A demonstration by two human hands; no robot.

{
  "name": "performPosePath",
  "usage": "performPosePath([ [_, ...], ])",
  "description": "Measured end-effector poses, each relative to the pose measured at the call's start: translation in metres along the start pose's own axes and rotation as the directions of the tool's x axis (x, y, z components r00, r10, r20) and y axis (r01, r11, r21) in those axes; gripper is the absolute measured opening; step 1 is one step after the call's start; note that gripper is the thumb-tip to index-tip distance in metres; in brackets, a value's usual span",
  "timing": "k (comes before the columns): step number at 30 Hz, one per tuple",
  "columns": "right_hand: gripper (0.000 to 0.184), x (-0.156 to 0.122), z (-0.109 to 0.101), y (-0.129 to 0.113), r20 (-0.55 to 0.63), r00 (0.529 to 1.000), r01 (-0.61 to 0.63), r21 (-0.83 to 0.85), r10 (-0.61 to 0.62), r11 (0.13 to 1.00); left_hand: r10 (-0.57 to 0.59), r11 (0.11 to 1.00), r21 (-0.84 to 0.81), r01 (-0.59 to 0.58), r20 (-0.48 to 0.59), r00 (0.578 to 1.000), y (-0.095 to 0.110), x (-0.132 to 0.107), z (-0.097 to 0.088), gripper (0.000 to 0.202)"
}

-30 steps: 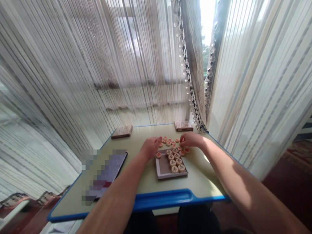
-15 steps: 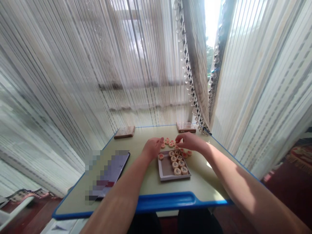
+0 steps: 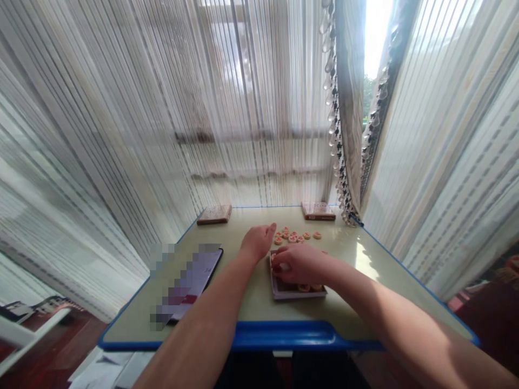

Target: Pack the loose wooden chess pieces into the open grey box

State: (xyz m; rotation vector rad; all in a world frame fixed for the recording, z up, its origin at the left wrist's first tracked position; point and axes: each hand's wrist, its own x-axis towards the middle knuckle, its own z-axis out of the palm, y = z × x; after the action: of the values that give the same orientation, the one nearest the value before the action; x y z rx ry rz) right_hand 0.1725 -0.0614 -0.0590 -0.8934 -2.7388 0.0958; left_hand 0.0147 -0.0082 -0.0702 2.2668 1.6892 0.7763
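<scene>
Several round wooden chess pieces (image 3: 295,236) lie loose in the middle of a pale green table (image 3: 247,302). Nearer to me stands a shallow white tray (image 3: 298,292) that holds more pieces. My right hand (image 3: 302,263) lies over the tray and hides most of it, with its fingers curled and a light piece showing at the fingertips. My left hand (image 3: 258,242) rests on the table at the tray's far left corner, beside the loose pieces, its fingers held loosely together.
A phone (image 3: 194,278) lies at the left of the table. Two flat wooden boxes (image 3: 214,214) (image 3: 319,210) stand at the far edge. A blue rim (image 3: 284,336) runs along the near edge. Striped curtains (image 3: 162,108) hang close behind and to both sides.
My right hand has come back from the loose pieces to over the tray. The left hand has barely moved. The view has shifted a little to the left.
</scene>
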Motion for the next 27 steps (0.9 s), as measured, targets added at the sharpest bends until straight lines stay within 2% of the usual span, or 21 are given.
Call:
performPosePath([
  [5, 0.011, 0.0005, 0.0017, 0.0012, 0.037, 0.999, -0.009, -0.033, 0.01, 0.999, 0.089, 0.982, 0.169, -0.081, -0.039, 0.995, 0.0002, -0.0016, 0.0004, 0.065],
  [8, 0.01, 0.0004, 0.0004, 0.0, 0.037, 0.999, -0.028, -0.043, 0.03, 0.999, 0.092, 0.977, 0.197, -0.083, -0.036, 0.995, -0.0001, -0.0023, -0.0004, 0.068],
  [15, 0.013, 0.0024, 0.0021, 0.0032, -0.023, 1.0, 0.013, -0.003, -0.013, 1.0, 0.077, 0.954, 0.289, -0.082, 0.026, 0.997, 0.002, -0.0022, -0.0002, 0.068],
  [27, 0.016, 0.0048, 0.0063, 0.0094, 0.003, 0.999, -0.04, 0.049, 0.04, 0.998, 0.076, 0.944, 0.318, -0.091, 0.058, 0.995, 0.0057, -0.0036, -0.0022, 0.063],
])
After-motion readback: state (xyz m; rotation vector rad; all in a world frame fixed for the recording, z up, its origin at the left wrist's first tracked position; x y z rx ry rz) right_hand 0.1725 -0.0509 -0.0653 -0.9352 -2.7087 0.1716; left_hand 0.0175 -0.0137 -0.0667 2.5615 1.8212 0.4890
